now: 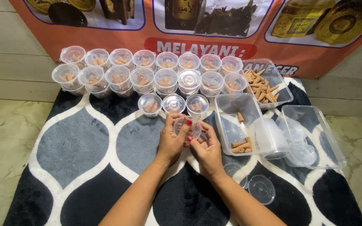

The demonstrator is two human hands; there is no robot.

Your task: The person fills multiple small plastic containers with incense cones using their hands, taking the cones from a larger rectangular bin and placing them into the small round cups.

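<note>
My left hand (170,142) and my right hand (207,148) meet over the rug and together hold a small clear plastic cup (188,127) with a lid, tilted toward me. The fingers of both hands wrap its rim. Just beyond the hands stand three small lidded cups (174,104) with tan cone-shaped pieces inside. Behind them, two rows of several filled clear cups (147,71) line the rug's far edge.
Right of my hands lies a clear tray (231,104) with a few tan cones, another tray of cones (279,90) behind it, a stack of empty cups (273,138), a tray of lids (315,142), and loose lids (261,189). An orange banner (118,39) hangs behind.
</note>
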